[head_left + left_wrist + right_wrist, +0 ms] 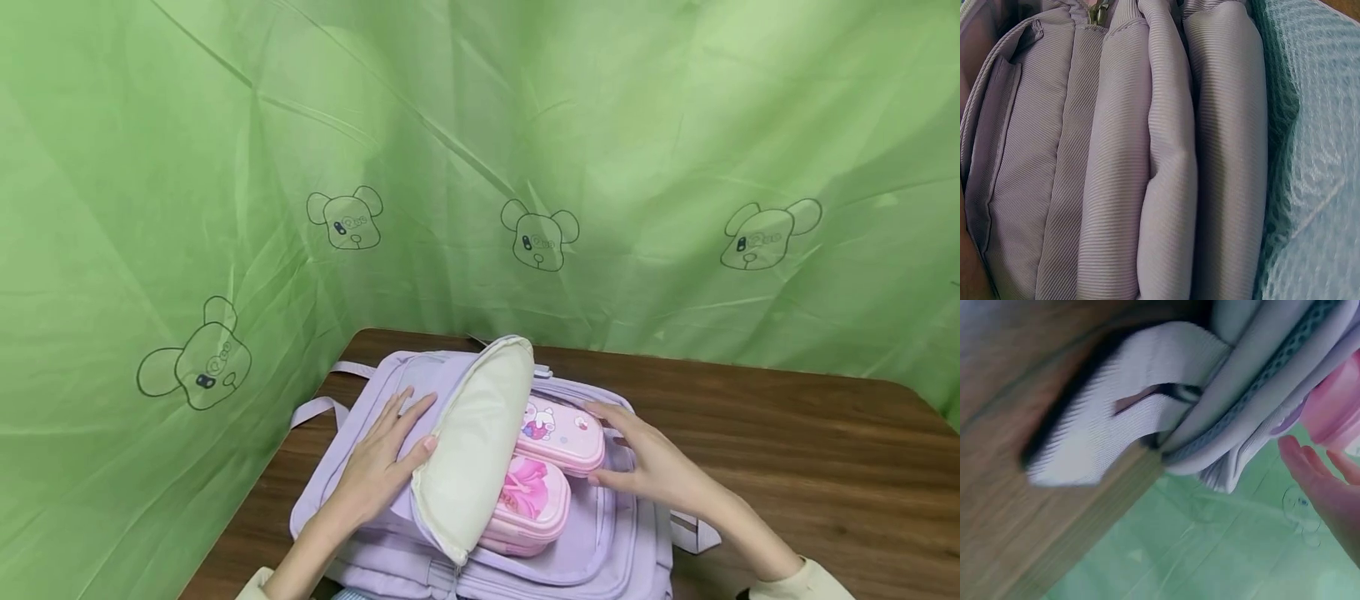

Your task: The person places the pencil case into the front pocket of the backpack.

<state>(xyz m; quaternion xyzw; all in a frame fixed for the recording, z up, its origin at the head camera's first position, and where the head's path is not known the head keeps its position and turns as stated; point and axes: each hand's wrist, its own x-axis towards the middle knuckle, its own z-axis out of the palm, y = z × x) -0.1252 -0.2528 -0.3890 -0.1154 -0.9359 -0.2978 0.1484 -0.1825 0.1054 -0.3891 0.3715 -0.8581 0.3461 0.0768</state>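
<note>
A lilac backpack [626, 533] lies on the table, its front pocket flap [480, 450] folded up to show a cream lining. Two pink pencil cases stick out from under the flap: the upper one [566, 433] has a cartoon animal print, the lower one [536, 508] a pink floral-looking picture. Spread over the flap's outer side, my left hand [386, 467] presses it with fairly straight fingers. My right hand [648, 454] holds the right end of the upper case, fingertips at its far edge and thumb at its near edge. The cases' left ends are hidden.
Brown wooden table [780, 442] extends to the right. Lilac straps [318, 408] lie at the bag's left, and another strap [1104, 419] hangs over the wood at its right. Green cloth [645, 275] with bear outlines surrounds the table. Pale-blue mesh [1316, 150] borders the bag's near side.
</note>
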